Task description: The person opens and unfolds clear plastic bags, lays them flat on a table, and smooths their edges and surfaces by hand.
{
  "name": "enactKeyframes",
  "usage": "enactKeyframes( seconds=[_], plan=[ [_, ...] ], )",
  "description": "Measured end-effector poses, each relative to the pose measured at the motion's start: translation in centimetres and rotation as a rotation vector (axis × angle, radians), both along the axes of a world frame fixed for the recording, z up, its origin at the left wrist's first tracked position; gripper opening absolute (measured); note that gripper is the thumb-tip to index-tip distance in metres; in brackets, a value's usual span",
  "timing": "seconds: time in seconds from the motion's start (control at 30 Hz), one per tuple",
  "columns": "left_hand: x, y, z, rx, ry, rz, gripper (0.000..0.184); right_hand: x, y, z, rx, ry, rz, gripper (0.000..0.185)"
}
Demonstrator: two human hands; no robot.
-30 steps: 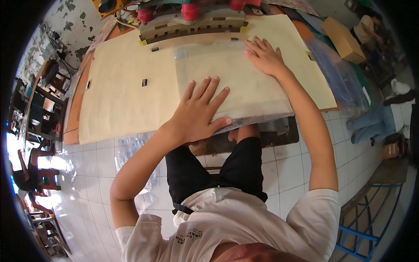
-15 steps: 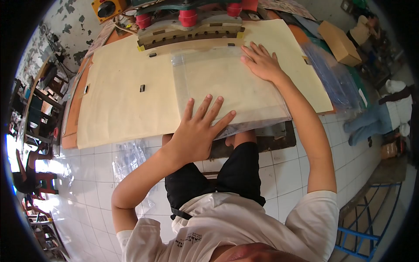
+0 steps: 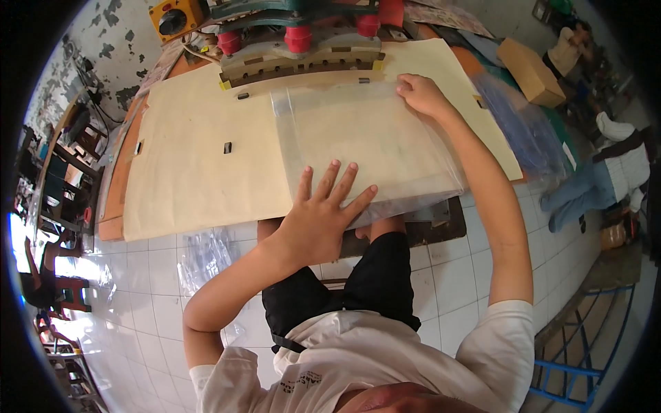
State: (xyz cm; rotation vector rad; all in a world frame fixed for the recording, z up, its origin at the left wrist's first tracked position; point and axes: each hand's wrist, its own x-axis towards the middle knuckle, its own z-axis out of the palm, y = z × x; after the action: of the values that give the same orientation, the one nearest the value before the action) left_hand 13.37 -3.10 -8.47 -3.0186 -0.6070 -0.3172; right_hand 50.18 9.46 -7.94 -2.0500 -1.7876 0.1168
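Note:
A clear plastic sheet point(image 3: 358, 134) lies on the cream board point(image 3: 193, 165) of the worktable, its near edge hanging over the front. My left hand point(image 3: 320, 217) is open, its fingers spread over the near left part of the sheet. At the sheet's far right corner, my right hand point(image 3: 423, 96) is closed, thumb and fingers pinching the plastic. Small dark stops point(image 3: 228, 147) are fixed to the board; another one point(image 3: 364, 80) is at the sheet's far edge.
Beyond the board stands a press with red cylinders point(image 3: 298, 38) and a curved metal bar point(image 3: 303, 63). More clear plastic point(image 3: 520, 131) and a cardboard box point(image 3: 531, 72) are on the right. Loose plastic point(image 3: 206, 258) lies on the tiled floor. A person point(image 3: 613, 168) is at far right.
My right hand has gone from lying flat with fingers spread to pinching the sheet's far right corner. My left hand stays spread on the near part. The view has shifted slightly.

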Motion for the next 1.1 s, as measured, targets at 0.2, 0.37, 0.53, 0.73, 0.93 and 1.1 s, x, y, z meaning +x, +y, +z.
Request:
enactKeyframes(
  seconds=[0.2, 0.37, 0.53, 0.73, 0.93, 1.1],
  plan=[
    [-0.1, -0.6, -0.5, -0.035, -0.106, -0.019, 0.086, 1.6, 2.0, -0.4, 0.122, 0.330, 0.089, 0.030],
    [-0.1, -1.4, -0.6, -0.035, -0.102, 0.000, 0.084, 0.5, 2.4, 3.1, -0.177, 0.579, -0.131, 0.023],
    [-0.2, -1.9, -0.4, -0.039, -0.111, 0.028, 0.082, 0.4, 3.7, 2.1, -0.168, 0.795, -0.055, 0.016],
    [-0.2, -1.5, -0.2, -0.031, -0.127, 0.043, 0.084, -0.9, 4.8, 0.7, -0.010, 0.903, -0.064, 0.014],
    [-0.2, 0.8, 1.0, -0.041, -0.053, 0.047, 0.087, -1.0, 6.4, 0.5, 0.066, 0.856, -0.064, 0.015],
    [0.4, 2.5, 3.0, -0.258, 0.083, 0.046, 0.079, 1.6, 9.2, -1.8, 0.110, 0.698, 0.015, 0.021]
  ],
)
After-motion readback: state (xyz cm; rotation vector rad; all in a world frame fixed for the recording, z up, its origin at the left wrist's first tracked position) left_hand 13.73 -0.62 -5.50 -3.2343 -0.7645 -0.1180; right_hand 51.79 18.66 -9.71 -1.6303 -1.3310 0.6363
